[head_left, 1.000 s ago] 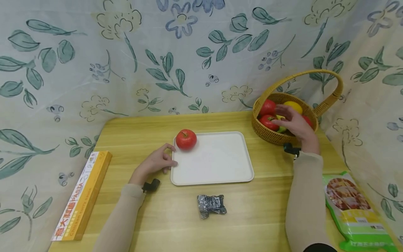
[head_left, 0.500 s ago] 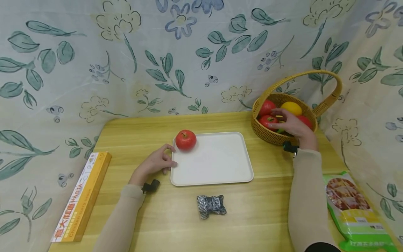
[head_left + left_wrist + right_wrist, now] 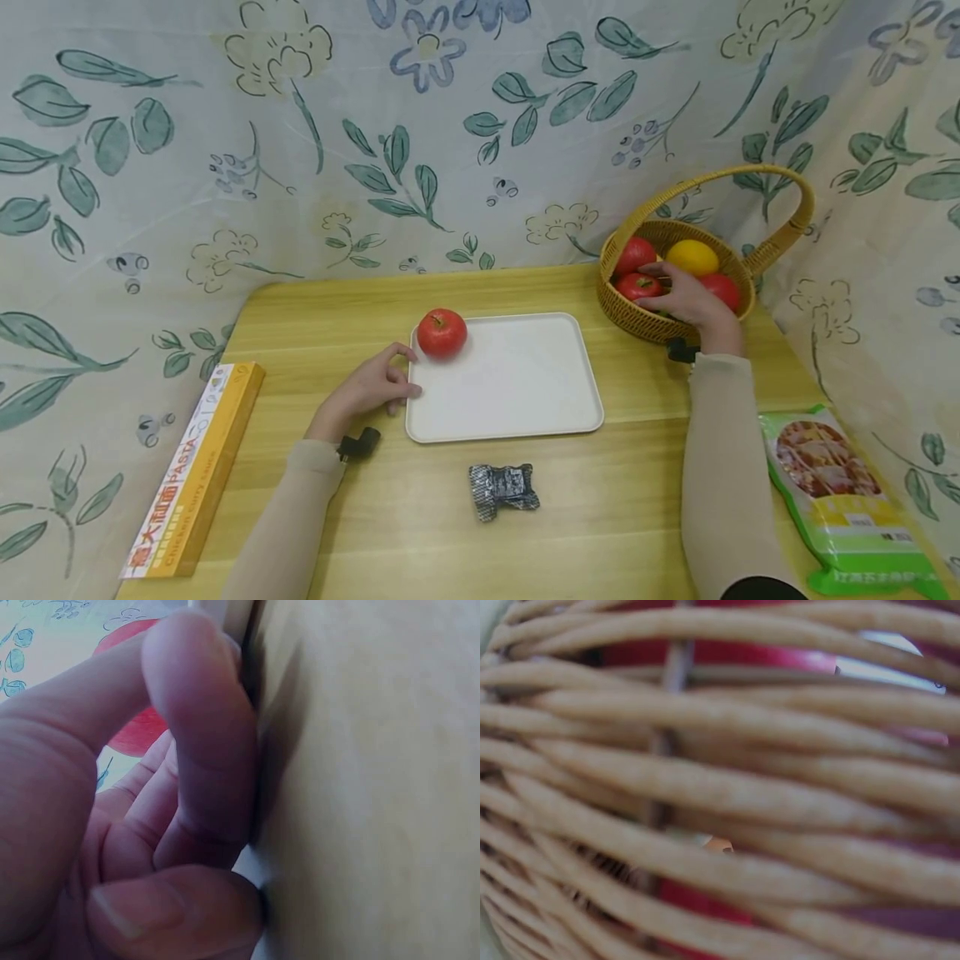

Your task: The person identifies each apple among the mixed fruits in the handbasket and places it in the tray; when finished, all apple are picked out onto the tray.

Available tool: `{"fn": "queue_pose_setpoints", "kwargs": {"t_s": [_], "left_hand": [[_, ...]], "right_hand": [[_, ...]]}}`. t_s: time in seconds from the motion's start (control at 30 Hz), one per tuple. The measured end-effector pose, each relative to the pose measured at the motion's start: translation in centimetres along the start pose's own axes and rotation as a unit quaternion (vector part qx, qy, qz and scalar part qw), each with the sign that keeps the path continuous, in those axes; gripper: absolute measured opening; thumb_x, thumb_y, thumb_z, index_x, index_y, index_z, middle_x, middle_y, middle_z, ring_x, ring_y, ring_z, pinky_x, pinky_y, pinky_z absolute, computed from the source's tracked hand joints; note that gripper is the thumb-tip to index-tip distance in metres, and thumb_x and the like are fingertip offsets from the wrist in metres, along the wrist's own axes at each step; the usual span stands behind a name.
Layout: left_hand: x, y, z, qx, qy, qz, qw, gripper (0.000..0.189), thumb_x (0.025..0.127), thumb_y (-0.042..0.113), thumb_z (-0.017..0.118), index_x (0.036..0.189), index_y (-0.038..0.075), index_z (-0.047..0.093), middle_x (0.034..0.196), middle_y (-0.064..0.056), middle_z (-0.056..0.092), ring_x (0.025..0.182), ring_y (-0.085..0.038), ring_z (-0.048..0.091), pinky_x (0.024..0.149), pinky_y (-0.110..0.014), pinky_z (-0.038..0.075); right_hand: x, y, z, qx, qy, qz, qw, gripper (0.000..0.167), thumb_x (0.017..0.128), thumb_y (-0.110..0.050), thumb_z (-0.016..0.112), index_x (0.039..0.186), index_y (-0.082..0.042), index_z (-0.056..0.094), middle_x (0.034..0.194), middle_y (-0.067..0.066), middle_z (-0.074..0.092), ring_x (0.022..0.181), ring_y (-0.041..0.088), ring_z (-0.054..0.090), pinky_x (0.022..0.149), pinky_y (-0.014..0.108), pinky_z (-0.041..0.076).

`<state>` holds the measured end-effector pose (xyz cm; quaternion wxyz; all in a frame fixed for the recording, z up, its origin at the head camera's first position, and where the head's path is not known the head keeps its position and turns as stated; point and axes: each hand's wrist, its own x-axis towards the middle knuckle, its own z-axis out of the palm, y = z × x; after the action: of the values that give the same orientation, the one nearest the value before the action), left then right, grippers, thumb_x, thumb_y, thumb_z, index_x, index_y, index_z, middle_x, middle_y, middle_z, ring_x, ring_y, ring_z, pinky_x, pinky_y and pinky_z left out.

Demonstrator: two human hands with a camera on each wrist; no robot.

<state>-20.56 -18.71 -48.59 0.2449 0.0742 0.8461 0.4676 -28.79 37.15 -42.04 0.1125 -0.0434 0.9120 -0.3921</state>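
Note:
My left hand rests at the left edge of a white tray, its thumb and index fingertip touching the rim with the fingers loosely bent. On the tray's far left corner sits a red apple. Over at the right, my right hand reaches into a wicker basket, thumb and fingers around a red tomato. Beside that tomato lie a yellow lemon-like fruit and more red fruit. Basket weave fills the right wrist view and hides the hand there.
A small dark foil-like packet lies in front of the tray. At the left stands a yellow and white pasta box; at the right, a green food bag. Floral cloth hangs behind the table, and the basket's tall handle arches over its opening.
My right hand has moved left and lower within the basket, its thumb and fingers closing in around the tomato. The left hand, tray and apple have stayed put.

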Motion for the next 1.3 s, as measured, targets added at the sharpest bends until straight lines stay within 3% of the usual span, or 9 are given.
{"fn": "queue_pose_setpoints", "kwargs": {"t_s": [0.5, 0.83, 1.07, 1.17, 1.3], "left_hand": [[-0.3, 0.0, 0.1, 0.002, -0.005, 0.014, 0.9999, 0.057, 0.093, 0.024, 0.083, 0.138, 0.016, 0.048, 0.075, -0.004, 0.067, 0.056, -0.019, 0.058, 0.063, -0.031, 0.053], [-0.4, 0.0, 0.1, 0.001, -0.002, 0.009, 1.0, 0.059, 0.094, 0.026, 0.083, 0.139, 0.016, 0.047, 0.076, -0.004, 0.067, 0.057, -0.018, 0.057, 0.062, -0.031, 0.053], [-0.5, 0.1, 0.0, 0.0, -0.001, 0.012, 0.9999, 0.057, 0.093, 0.026, 0.083, 0.138, 0.017, 0.048, 0.076, -0.004, 0.067, 0.057, -0.019, 0.057, 0.063, -0.03, 0.053], [-0.4, 0.1, 0.0, 0.0, -0.001, 0.009, 1.0, 0.057, 0.093, 0.026, 0.083, 0.138, 0.018, 0.048, 0.076, -0.003, 0.067, 0.057, -0.019, 0.058, 0.063, -0.03, 0.052], [-0.1, -0.1, 0.0, 0.0, -0.002, 0.008, 1.0, 0.057, 0.093, 0.027, 0.083, 0.138, 0.018, 0.048, 0.076, -0.003, 0.067, 0.057, -0.018, 0.058, 0.063, -0.03, 0.052]], "right_hand": [[-0.1, 0.0, 0.1, -0.038, -0.002, 0.028, 0.9989, 0.078, 0.101, -0.029, 0.073, 0.161, -0.002, 0.031, 0.165, 0.033, 0.031, 0.149, 0.052, 0.032, 0.126, 0.069, 0.022], [-0.7, -0.1, 0.2, -0.033, 0.019, 0.023, 0.999, 0.08, 0.098, -0.033, 0.077, 0.16, -0.005, 0.036, 0.162, 0.032, 0.038, 0.144, 0.05, 0.04, 0.122, 0.067, 0.031], [-0.8, 0.0, -0.1, -0.002, 0.04, 0.035, 0.9986, 0.094, 0.092, -0.051, 0.08, 0.164, -0.011, 0.033, 0.164, 0.031, 0.035, 0.142, 0.049, 0.041, 0.12, 0.067, 0.036], [-1.2, -0.2, -0.2, 0.024, 0.064, 0.038, 0.9969, 0.097, 0.091, -0.053, 0.081, 0.166, -0.014, 0.032, 0.163, 0.031, 0.035, 0.14, 0.047, 0.042, 0.114, 0.06, 0.042], [-1.9, -0.7, -0.3, 0.065, 0.095, 0.025, 0.993, 0.09, 0.093, -0.048, 0.08, 0.166, -0.02, 0.034, 0.161, 0.027, 0.04, 0.135, 0.038, 0.046, 0.098, 0.03, 0.048]]}}
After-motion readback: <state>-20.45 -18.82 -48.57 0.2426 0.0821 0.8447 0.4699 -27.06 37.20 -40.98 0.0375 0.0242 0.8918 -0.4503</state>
